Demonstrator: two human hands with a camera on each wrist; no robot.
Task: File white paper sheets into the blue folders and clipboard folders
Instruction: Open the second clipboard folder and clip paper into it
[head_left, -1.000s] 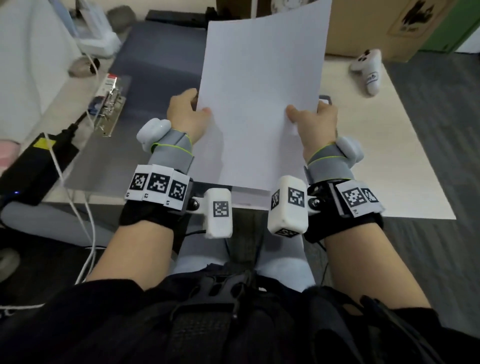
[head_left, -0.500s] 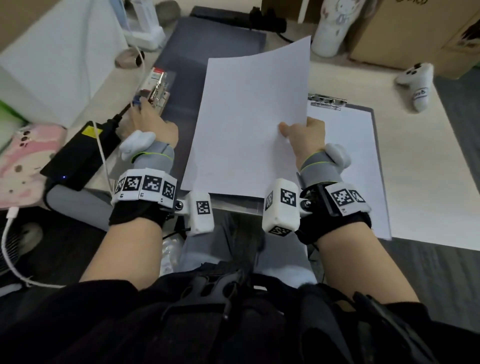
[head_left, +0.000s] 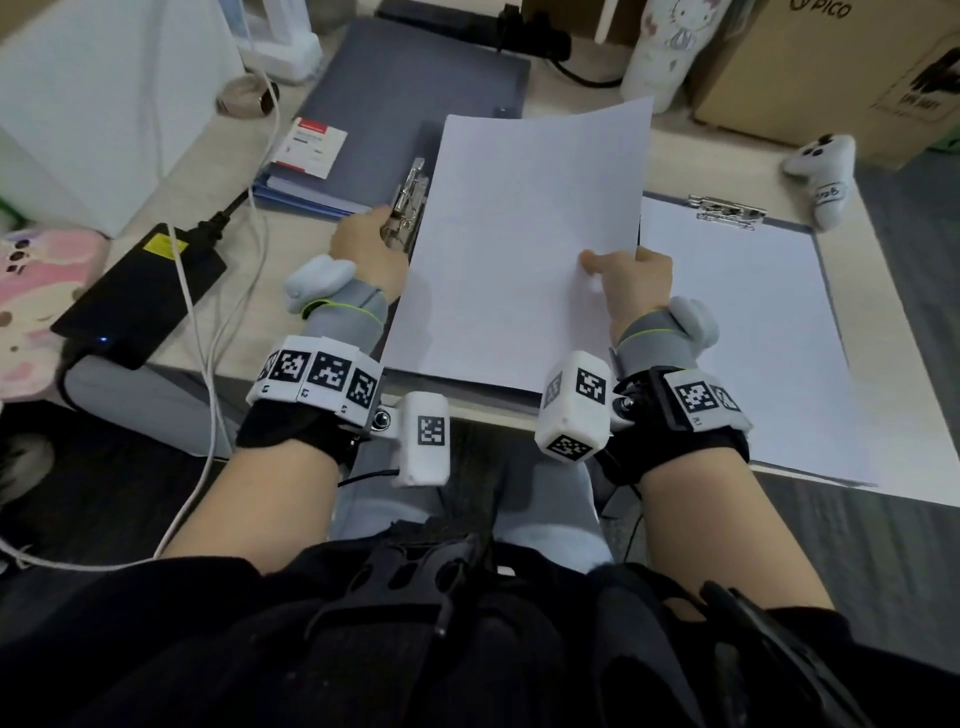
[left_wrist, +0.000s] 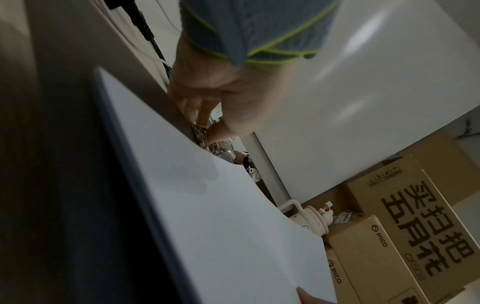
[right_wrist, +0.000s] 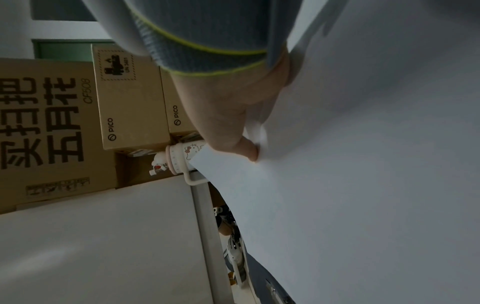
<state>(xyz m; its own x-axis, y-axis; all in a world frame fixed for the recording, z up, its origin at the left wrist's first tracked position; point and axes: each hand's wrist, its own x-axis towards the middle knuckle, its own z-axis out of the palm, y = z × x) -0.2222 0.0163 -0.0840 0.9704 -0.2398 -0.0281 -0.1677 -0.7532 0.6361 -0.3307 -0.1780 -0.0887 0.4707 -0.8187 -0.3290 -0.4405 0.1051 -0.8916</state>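
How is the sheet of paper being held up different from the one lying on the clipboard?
The held sheet is lifted and slightly curved, pinched at its edge by the right hand; the clipboard sheet lies flat with no hand on it. The held sheet hangs over the open blue folder, beside its metal clip, where the left hand is; the clipboard sheet sits under the clipboard's clip. Both are plain white and blank.

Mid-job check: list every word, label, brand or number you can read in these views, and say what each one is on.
"PICO": cardboard box, also on two boxes in the wrist views.
"CF508": large cardboard box, beside big Chinese characters.
"UN 3481": stamp on the box.
Red-and-white label on the blue folders: too small to read.
Handwriting on the white controller: illegible.
Square coded tags on the wrist cameras: patterns, not text.
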